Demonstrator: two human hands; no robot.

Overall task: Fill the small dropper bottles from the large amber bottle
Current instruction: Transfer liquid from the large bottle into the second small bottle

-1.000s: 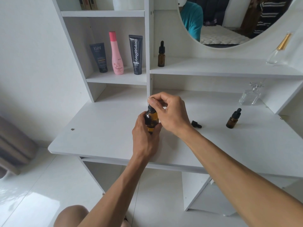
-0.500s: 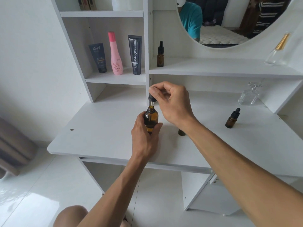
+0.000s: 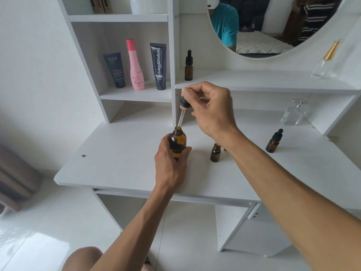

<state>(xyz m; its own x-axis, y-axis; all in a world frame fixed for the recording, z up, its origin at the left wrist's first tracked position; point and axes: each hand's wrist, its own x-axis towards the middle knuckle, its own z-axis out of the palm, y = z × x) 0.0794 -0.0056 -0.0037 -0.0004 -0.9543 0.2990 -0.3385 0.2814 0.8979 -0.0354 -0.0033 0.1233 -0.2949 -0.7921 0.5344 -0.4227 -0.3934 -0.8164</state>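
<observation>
Since half a second ago I've lifted the dropper [image 3: 183, 106] almost clear; its glass tip sits at the mouth of the large amber bottle [image 3: 178, 142]. My right hand [image 3: 212, 110] pinches the cap, at 12 o'clock above my left hand [image 3: 172, 163], which grips the bottle on the bench [image 3: 121, 153]. I count three small bottles: one open [image 3: 215, 152], one capped [image 3: 274, 141] at 3 o'clock, one on the shelf [image 3: 188, 65].

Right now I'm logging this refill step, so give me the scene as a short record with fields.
left hand: grips large amber bottle, upright on desk
right hand: pinches dropper, pipette tip at the bottle mouth
open small bottle: on desk, uncapped
capped small bottle: on desk, right
shelf bottle: capped
</observation>
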